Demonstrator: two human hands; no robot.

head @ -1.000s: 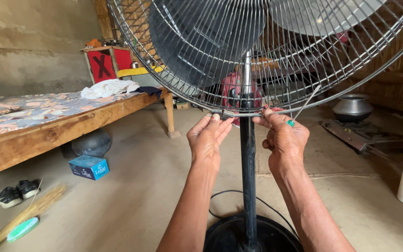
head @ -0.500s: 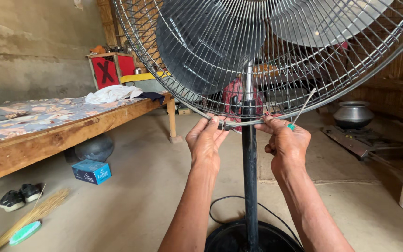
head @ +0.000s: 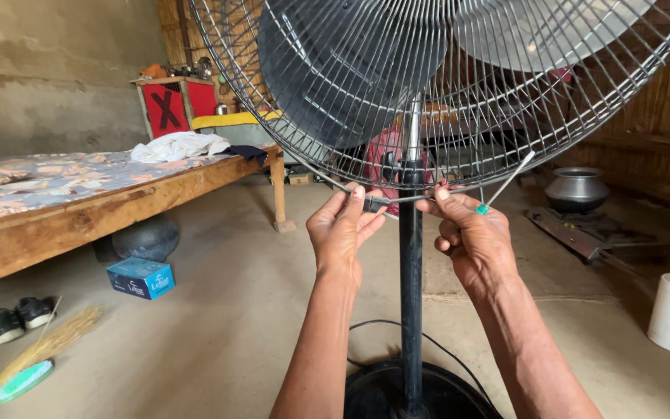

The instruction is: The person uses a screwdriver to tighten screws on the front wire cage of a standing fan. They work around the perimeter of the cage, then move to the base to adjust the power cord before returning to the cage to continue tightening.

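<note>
— Where do we have the fan guard (head: 459, 93) right now?

— At its bottom edge, just in front of the black stand pole (head: 410, 295). Our left hand (head: 340, 233) pinches the lower rim from the left of the pole, fingers (head: 357, 195) closed on the wire band with the thumb up. Our right hand (head: 476, 237) pinches it from the right, fingers curled shut on the rim, and a thin metal tool with a green tip (head: 505, 182) is tucked in that same grip, slanting up across the wires.

— How do we judge it will handle?

— Light for its span, we think, since it is only thin wire and open air. The spokes look springy and would bend if we squeezed them, while the rim band looks stiffer. The wire is smooth and narrow, so it could slip or dig into the fingertips.

— So where do we take hold?

— On the rim, as we do now, one hand to each side of the pole, not on single spokes. The grey blades (head: 350, 70) sit close behind the guard, so we keep our fingers outside the mesh. The round base (head: 420, 392) on the floor looks heavy enough to steady the stand, though the head is large, so we judge a hard sideways pull could rock it.
</note>
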